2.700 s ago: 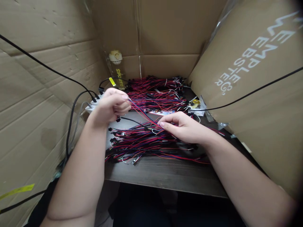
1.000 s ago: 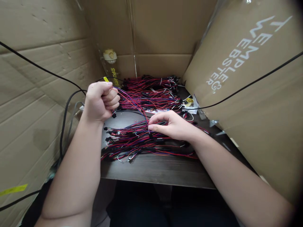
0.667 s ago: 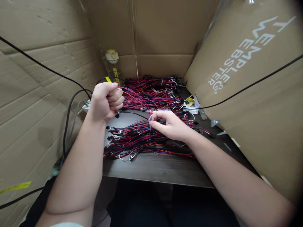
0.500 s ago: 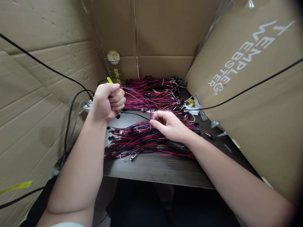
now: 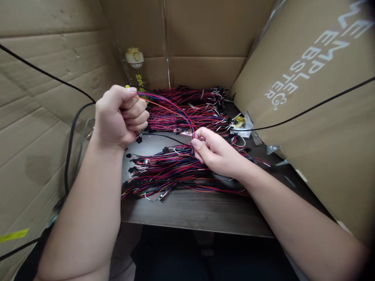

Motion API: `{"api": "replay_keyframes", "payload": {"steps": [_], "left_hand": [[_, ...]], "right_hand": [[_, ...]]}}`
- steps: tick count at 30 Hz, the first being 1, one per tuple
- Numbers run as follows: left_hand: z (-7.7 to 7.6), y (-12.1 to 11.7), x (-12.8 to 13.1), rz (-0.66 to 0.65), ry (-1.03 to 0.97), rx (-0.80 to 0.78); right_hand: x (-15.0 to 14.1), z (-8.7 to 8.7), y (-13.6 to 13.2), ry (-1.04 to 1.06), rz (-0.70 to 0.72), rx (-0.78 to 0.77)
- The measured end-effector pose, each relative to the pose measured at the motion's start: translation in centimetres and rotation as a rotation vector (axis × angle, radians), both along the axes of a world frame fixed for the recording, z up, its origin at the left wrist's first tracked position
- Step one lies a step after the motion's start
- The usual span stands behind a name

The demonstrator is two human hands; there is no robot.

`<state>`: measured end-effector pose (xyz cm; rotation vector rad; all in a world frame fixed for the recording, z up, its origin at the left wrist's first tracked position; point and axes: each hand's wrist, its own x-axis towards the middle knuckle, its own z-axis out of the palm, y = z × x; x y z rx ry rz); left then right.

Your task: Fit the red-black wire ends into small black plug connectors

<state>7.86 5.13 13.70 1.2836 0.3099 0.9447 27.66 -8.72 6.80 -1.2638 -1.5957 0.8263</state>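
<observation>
A wire harness (image 5: 172, 105) of red, blue and orange wires arcs between my two hands above the table. My left hand (image 5: 121, 111) is closed in a fist around one end, and a bit of yellow shows above its thumb. Below that fist a small black connector (image 5: 139, 138) sticks out. Thumb and fingers of my right hand (image 5: 212, 150) pinch the other part of the wires. A black cable (image 5: 164, 136) runs between the hands. Under and behind them lie bundles of similar wire harnesses (image 5: 175, 169), partly hidden by my right hand.
Cardboard walls (image 5: 205, 31) enclose the dark table (image 5: 187, 212) on three sides. More wire bundles (image 5: 187, 111) are stacked at the back. A yellow tape roll (image 5: 240, 121) lies on a plastic bag at right. Black cables (image 5: 307, 103) cross on both sides.
The view has shifted slightly. My hands have moved a little farther apart, and the wire arc between them is wider. Both hands keep their hold.
</observation>
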Motion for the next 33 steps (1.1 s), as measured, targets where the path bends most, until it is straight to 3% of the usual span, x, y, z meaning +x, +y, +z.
{"api": "replay_keyframes", "payload": {"steps": [7, 13, 21, 25, 29, 31, 33], "left_hand": [[-0.1, 0.2, 0.0, -0.048, -0.008, 0.006], [-0.4, 0.2, 0.0, -0.034, 0.015, 0.056], [-0.2, 0.1, -0.1, -0.061, 0.032, 0.058], [-0.4, 0.4, -1.5, -0.095, -0.115, 0.034], [-1.0, 0.6, -2.4, 0.092, -0.342, 0.014], [-1.1, 0.8, -2.3, 0.005, -0.279, -0.03], [-1.0, 1.2, -2.2, -0.183, -0.133, -0.066]], "right_hand": [[0.1, 0.6, -0.6, -0.059, 0.096, -0.05], [0.2, 0.9, -1.3, -0.273, 0.036, 0.047], [-0.4, -0.3, -0.7, -0.005, -0.095, -0.062], [1.4, 1.6, -1.3, 0.033, -0.111, 0.038], [3.4, 3.9, -2.7, 0.216, -0.141, 0.176], [3.9, 4.2, -3.1, 0.267, -0.141, 0.199], [4.1, 4.1, -3.0, 0.234, -0.156, 0.158]]}}
